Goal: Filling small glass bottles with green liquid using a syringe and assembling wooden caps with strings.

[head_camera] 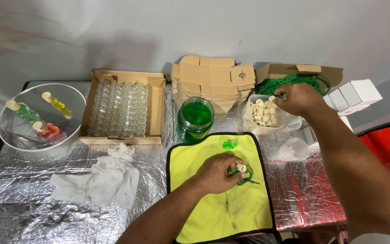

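Brown cardboard boxes [123, 108] rearward; white cartons [353, 96] far right.

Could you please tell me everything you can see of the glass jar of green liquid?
The glass jar is round, clear and lidless, standing upright on the foil-covered table. Bright green liquid fills most of it. It sits just behind the yellow cloth, beside the cardboard box of small bottles and before the flat cartons. Neither hand touches it.

light: bright, even, from above | glare: crinkled foil table cover [32, 212] | shadows: soft | edges: perhaps slightly bowed
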